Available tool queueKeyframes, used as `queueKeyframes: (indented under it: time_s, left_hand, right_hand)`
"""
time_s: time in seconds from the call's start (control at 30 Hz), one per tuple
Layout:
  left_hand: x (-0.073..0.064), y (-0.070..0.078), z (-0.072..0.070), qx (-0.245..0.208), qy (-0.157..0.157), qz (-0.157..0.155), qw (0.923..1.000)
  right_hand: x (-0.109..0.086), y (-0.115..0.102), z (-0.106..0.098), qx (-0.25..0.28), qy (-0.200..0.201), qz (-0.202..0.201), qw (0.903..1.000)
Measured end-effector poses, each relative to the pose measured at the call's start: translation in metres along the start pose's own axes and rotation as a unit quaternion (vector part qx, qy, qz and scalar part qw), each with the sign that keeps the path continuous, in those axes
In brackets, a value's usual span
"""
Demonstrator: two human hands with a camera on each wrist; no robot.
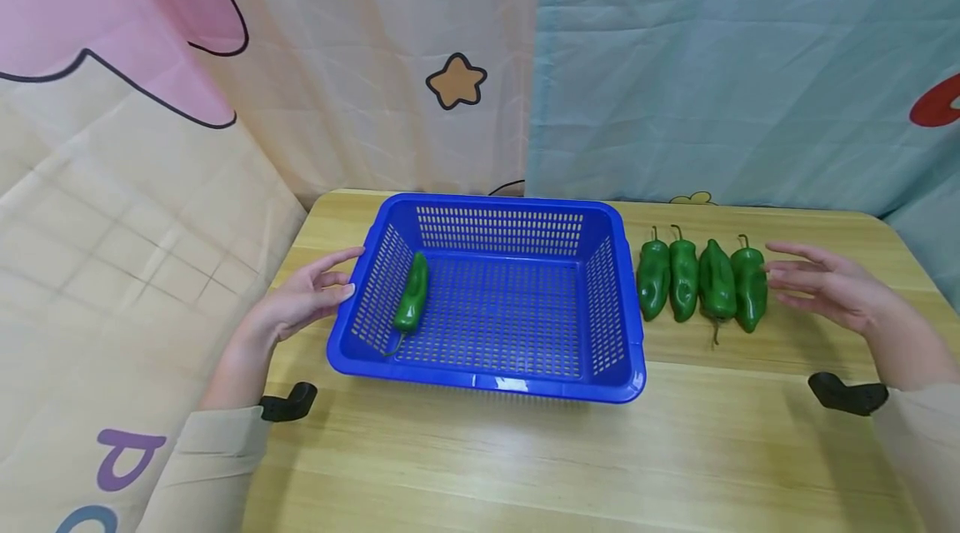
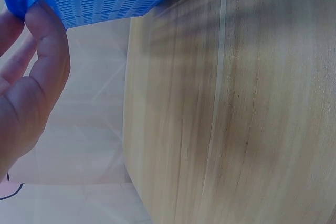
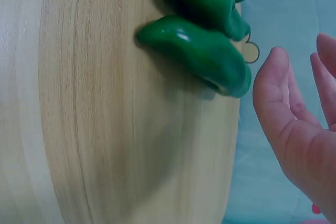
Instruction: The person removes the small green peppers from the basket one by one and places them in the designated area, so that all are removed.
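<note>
A blue plastic basket stands on the wooden table, with one green pepper lying inside along its left end. My left hand is at the basket's left rim, thumb and fingertips touching the outer edge. In the left wrist view, the thumb reaches the blue rim from below. Several green peppers lie side by side right of the basket. My right hand is spread beside the rightmost pepper, holding nothing. In the right wrist view that pepper lies left of the loosely bent fingers.
Three more peppers, the left one, the second and the third, fill the space between basket and rightmost pepper. Printed curtains hang behind and left of the table. Black wrist mounts protrude from both sleeves.
</note>
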State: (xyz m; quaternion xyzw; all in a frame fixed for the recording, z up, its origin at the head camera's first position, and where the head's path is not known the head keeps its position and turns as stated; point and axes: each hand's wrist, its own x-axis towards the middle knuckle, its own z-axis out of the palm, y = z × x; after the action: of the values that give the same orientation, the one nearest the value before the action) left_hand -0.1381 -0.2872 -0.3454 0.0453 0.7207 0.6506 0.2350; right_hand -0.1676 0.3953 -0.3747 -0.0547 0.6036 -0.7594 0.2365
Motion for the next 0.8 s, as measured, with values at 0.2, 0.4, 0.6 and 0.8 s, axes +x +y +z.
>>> queueKeyframes:
  time_s: [0.2, 0.4, 0.6, 0.8]
  left_hand:
    - [0.0, 0.0, 0.0, -0.002, 0.001, 0.0, 1.0]
    - [0.0, 0.0, 0.0, -0.004, 0.004, -0.003, 1.0]
    - [0.0, 0.001, 0.0, -0.005, 0.003, -0.004, 1.0]
    - [-0.001, 0.001, 0.001, -0.004, -0.003, 0.002, 1.0]
  right_hand:
    - [0.003, -0.005, 0.014, -0.044, 0.004, 0.007, 0.999]
    - [0.008, -0.009, 0.029, -0.072, 0.008, 0.009, 0.9973]
    - [0.013, -0.013, 0.042, -0.075, 0.002, 0.01, 0.9971]
    - [0.018, -0.019, 0.058, -0.068, -0.011, 0.012, 0.9975]
